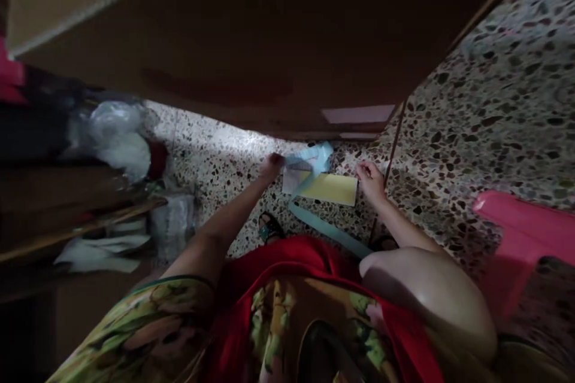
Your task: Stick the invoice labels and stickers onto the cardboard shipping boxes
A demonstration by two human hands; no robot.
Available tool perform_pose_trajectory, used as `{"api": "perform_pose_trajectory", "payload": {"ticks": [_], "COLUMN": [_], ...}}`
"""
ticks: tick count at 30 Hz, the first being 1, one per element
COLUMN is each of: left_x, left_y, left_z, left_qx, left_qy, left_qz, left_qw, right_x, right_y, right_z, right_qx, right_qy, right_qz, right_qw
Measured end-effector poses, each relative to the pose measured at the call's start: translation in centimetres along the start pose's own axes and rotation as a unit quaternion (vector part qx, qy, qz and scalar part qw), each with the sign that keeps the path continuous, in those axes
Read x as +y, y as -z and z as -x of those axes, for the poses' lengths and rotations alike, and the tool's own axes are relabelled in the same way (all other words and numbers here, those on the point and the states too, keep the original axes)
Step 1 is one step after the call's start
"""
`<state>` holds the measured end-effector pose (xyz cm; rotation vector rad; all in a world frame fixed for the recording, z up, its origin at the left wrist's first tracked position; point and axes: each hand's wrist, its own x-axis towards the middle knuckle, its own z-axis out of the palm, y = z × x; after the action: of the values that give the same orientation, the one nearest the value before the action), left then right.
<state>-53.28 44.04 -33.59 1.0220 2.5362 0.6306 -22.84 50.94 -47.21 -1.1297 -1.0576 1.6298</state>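
A yellow paper sheet [330, 188] lies on the speckled terrazzo floor [485, 119], with a pale white sheet [291, 179] at its left end. A light blue strip [314, 215] runs from a crumpled bunch near the top down across the paper toward my legs. My left hand [271, 165] is closed at the left end of the strip and paper. My right hand [371, 178] is curled at the yellow sheet's right edge, fingers pinching it. I look down over my red and floral clothing [287, 311].
A dark wooden door or panel [269, 42] overhangs the floor ahead. On the left a low wooden shelf [67, 203] holds plastic bags [119, 137] and papers. A pink plastic object [521, 239] sits at the right. A thin rod [393, 149] crosses the floor by my right hand.
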Motion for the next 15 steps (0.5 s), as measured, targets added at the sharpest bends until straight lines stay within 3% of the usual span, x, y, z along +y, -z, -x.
{"api": "perform_pose_trajectory", "payload": {"ticks": [4,8,15], "left_x": [-2.4,-2.9,-1.6], "left_y": [-3.8,-5.5,-6.2], "left_z": [4.0,7.3,7.8], "left_qx": [-0.080,-0.113,-0.217], "left_qy": [-0.040,-0.064,-0.021], "left_qz": [-0.044,-0.070,0.068], "left_qw": [0.995,0.989,0.974], "right_x": [-0.1,-0.4,-1.0], "right_y": [-1.7,-3.0,-3.2], "right_z": [1.0,1.3,1.7], "right_qx": [-0.085,-0.105,-0.158], "right_qy": [-0.046,-0.103,-0.109], "right_qz": [0.029,0.021,0.051], "right_qw": [0.995,0.989,0.980]}}
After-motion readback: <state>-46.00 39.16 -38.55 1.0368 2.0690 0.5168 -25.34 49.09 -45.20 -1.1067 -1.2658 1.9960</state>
